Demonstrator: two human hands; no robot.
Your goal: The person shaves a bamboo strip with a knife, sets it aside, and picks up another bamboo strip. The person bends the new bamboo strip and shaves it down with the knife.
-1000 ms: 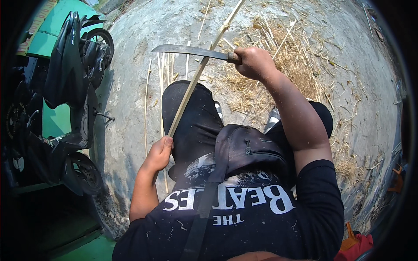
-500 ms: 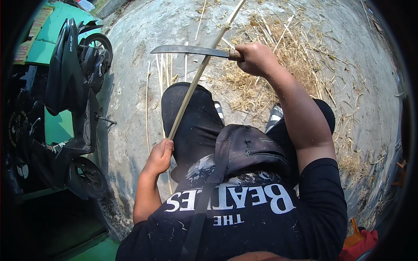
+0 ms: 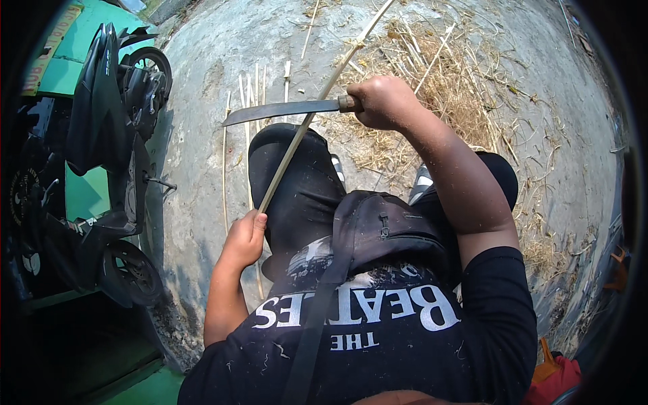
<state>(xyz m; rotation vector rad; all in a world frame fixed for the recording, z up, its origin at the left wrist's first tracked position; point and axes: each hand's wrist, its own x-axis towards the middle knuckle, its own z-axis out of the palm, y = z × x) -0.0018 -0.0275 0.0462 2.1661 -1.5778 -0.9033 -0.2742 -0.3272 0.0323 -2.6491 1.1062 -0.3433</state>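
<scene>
My left hand [image 3: 244, 237] is closed around the near end of a long pale bamboo strip [image 3: 289, 155], which slants up and away to the right over my left knee. A closed fist, my right hand [image 3: 383, 101], grips the wooden handle of a machete [image 3: 283, 109]. Its long, slightly curved blade points left and crosses over the strip, close to the handle. Whether the edge touches the strip or passes just above it, I cannot tell.
Several thin bamboo strips [image 3: 225, 162] lie on the grey concrete ground [image 3: 196, 223] left of my knee. A heap of straw-coloured shavings [image 3: 452, 88] spreads at the far right. On the left a black motorbike [image 3: 111, 135] is parked. A dark waist bag [image 3: 385, 226] rests on my lap.
My right hand has drawn the machete nearer and slightly left along the strip, and the blade now tilts down to its tip. The strip's far end has shifted right; my left hand keeps its hold.
</scene>
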